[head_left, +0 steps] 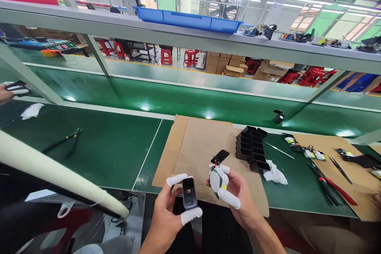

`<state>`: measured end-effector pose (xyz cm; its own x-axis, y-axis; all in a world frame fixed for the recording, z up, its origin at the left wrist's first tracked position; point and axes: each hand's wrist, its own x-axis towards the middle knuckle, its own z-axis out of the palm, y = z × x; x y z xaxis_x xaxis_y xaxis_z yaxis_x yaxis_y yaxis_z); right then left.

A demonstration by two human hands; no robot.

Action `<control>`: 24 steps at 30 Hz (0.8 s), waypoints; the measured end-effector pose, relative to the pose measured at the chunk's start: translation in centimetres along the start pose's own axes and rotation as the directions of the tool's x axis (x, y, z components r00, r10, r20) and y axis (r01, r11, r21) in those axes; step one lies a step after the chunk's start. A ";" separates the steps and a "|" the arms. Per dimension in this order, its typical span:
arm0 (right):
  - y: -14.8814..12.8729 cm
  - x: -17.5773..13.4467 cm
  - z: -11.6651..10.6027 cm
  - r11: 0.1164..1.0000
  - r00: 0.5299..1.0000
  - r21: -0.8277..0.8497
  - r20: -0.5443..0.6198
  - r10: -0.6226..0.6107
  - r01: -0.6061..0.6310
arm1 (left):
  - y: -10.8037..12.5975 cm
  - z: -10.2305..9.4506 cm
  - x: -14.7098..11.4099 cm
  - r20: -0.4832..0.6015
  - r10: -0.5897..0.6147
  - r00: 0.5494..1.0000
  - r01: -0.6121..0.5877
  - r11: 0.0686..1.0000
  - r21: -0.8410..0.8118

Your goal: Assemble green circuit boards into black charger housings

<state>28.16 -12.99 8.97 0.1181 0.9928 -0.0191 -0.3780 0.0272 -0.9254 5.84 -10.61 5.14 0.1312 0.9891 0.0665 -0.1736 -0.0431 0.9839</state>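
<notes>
My left hand (168, 208), with white finger cots on the thumb and a finger, grips a small black plastic housing (189, 193) by its two ends. Its hollow side faces me. In my right hand (239, 194), also with white finger cots, is a small electronic assembly (216, 180): a round white part, a green circuit board edge and a bit of yellow. Red wires run up from it to a small black panel (220, 156). The two pieces are apart, held above the front edge of a brown cardboard sheet (205, 139).
Black bins (250, 145) stand on the cardboard's right, with a crumpled white cloth (274, 173) and tweezers (279, 150) nearby. Red-handled pliers (330, 186) and more assemblies lie farther right. Cutters (67, 139) lie left, below another person's hand (12, 90). A pale pole (59, 170) crosses the lower left.
</notes>
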 end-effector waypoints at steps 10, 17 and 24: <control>-9.2 -5.3 0.2 0.978 0.972 -0.061 0.135 -0.192 0.201 | 6.6 5.2 -1.6 0.221 0.255 0.941 -0.278 0.957 0.078; -11.7 -6.9 -1.0 0.952 0.967 -0.201 0.148 -0.205 0.233 | 7.1 7.1 -2.7 0.253 0.266 0.930 -0.269 0.963 -0.024; -11.2 -8.2 -1.2 0.948 0.980 -0.269 0.145 -0.136 0.171 | 7.6 7.3 -2.9 0.309 0.322 0.895 -0.329 0.944 -0.032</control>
<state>32.47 -21.61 19.02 0.0339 0.9862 0.1620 -0.0911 0.1645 -0.9822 11.28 -14.83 13.64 0.3632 0.8279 0.4274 -0.2379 -0.3612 0.9016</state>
